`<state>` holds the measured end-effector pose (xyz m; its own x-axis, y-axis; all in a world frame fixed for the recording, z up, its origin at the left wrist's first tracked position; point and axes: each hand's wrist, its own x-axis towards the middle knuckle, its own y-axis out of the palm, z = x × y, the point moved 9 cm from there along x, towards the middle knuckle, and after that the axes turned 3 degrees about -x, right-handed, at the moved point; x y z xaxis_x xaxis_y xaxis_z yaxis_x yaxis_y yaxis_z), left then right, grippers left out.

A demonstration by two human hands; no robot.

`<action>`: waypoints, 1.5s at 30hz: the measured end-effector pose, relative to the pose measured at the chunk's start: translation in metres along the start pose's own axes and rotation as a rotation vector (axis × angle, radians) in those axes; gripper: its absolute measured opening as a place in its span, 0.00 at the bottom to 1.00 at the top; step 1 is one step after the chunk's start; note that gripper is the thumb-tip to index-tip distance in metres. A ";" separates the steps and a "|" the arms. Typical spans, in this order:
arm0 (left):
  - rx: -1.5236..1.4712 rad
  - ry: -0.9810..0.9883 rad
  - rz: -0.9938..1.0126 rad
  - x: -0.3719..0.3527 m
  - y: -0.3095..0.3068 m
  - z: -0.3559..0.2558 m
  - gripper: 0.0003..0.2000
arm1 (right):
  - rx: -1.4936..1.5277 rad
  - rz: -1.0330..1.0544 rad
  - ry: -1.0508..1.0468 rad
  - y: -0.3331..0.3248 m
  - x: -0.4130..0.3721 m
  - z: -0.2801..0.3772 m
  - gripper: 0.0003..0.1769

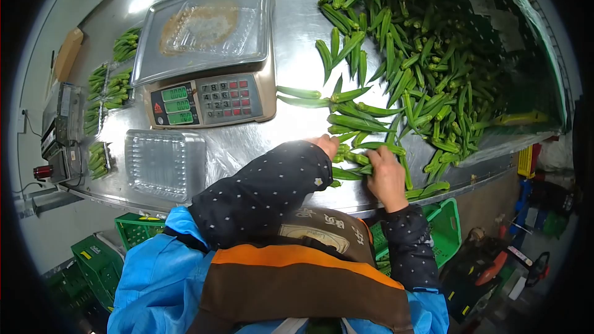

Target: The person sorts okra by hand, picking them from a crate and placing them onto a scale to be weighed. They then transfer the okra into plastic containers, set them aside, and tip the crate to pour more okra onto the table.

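Note:
Green okra pods [359, 125] lie in a small group on the metal table in front of me. My left hand [326, 145] is at the stem ends of these pods, its fingers curled against them and partly hidden by the black dotted sleeve. On the other side, my right hand [387, 178] has its fingers closed round an okra pod [385, 148], with more pods beneath and beside it. A large heap of okra [427, 80] spreads just beyond my right hand.
A digital scale [210, 100] with a clear tray on its platter stands at the left. Nearer me is a clear plastic container [166, 164]. Packed okra [99, 161] lies farther left. A green crate [532, 62] lies tipped behind the heap; another crate [447, 229] is below the table edge.

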<state>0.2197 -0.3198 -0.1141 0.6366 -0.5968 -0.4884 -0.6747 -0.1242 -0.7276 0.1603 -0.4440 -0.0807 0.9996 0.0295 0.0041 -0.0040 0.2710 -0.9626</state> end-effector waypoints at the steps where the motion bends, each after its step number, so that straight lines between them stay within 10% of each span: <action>1: -0.003 0.002 0.005 0.003 0.003 -0.004 0.17 | -0.019 0.045 0.056 -0.003 -0.003 -0.010 0.20; 3: 0.070 -0.038 0.041 0.009 0.009 -0.004 0.16 | 0.187 -0.066 0.099 -0.023 -0.014 -0.033 0.16; 6: -0.066 -0.063 0.060 0.010 -0.006 0.005 0.18 | 1.522 0.062 0.681 0.008 -0.048 -0.070 0.19; 9: -0.502 -0.112 -0.146 0.008 -0.042 0.046 0.23 | 2.034 -0.032 0.469 0.004 -0.038 -0.049 0.21; 13: -1.826 -0.012 0.031 -0.031 -0.068 0.074 0.21 | 1.526 0.200 0.531 0.024 -0.022 -0.021 0.17; 23: -1.940 -0.130 -0.168 -0.057 -0.012 0.114 0.24 | -0.140 -0.050 -0.365 0.023 0.059 0.085 0.12; 31: -2.014 -0.254 -0.225 -0.058 0.022 0.120 0.26 | -0.037 -0.010 -0.393 0.018 0.058 0.093 0.16; 35: -2.183 0.168 -0.019 -0.051 0.008 0.078 0.30 | 1.736 0.427 0.617 0.023 0.063 0.084 0.17; 38: -2.161 0.491 0.118 -0.048 -0.012 0.046 0.32 | 1.467 0.394 0.456 0.018 0.076 0.105 0.19; 45: -2.153 0.337 0.011 -0.037 -0.019 0.048 0.33 | 1.296 0.150 0.303 0.021 0.088 0.108 0.33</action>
<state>0.2271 -0.2578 -0.1055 0.7214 -0.6519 -0.2337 -0.0973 -0.4295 0.8978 0.2453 -0.3315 -0.0708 0.9533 -0.0281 -0.3008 0.0300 0.9995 0.0018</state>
